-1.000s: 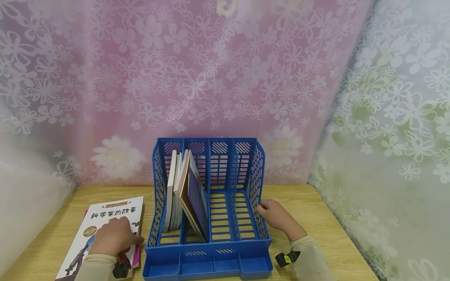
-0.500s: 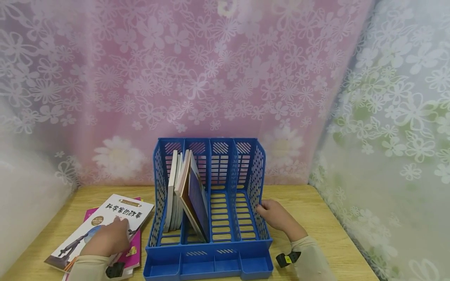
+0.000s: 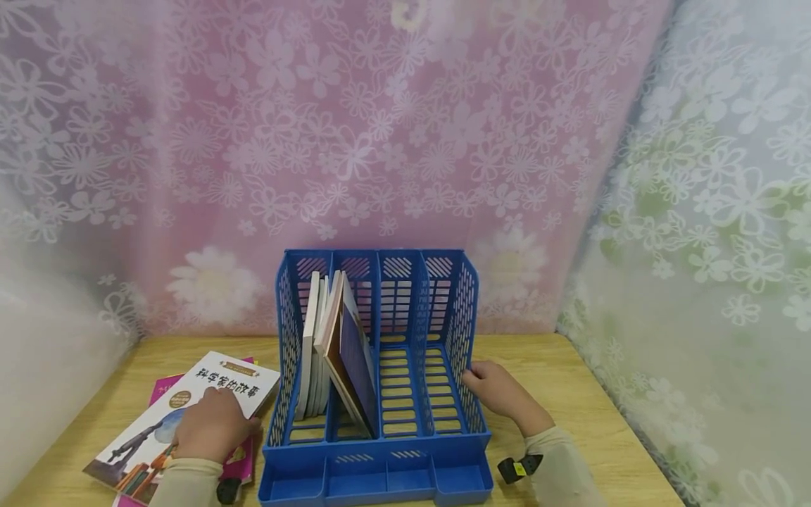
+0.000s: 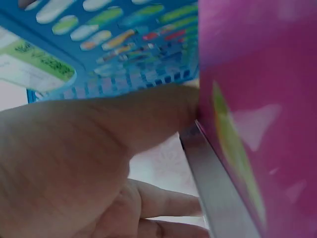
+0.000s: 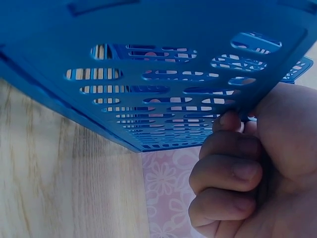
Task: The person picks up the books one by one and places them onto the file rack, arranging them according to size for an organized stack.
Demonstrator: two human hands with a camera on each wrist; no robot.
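Note:
My left hand (image 3: 212, 426) lies over a white paperback book (image 3: 142, 429) with a picture cover. Its fingers (image 4: 171, 202) are on the cover side, and the thumb is tucked at the spine (image 4: 208, 171), so the hand pinches that edge. Under this book, turned at an angle, is a magenta book (image 4: 282, 129). To the right stands a blue plastic file rack (image 3: 374, 448) with upright dividers. My right hand (image 3: 497, 387) grips the front edge of its right side wall, the fingers curled in the right wrist view.
White books (image 3: 307, 345) stand in the rack's leftmost compartment. Leaning in the second compartment are more books, one with a purple cover (image 3: 355, 359). Small trays (image 3: 408, 480) line the rack's front. A wooden table (image 3: 557, 373) bears everything, with a flowered curtain (image 3: 405, 141) behind.
The white book has turned clockwise and its top has slid right under my left hand, uncovering more of the magenta book. My right hand and the rack stay where they were.

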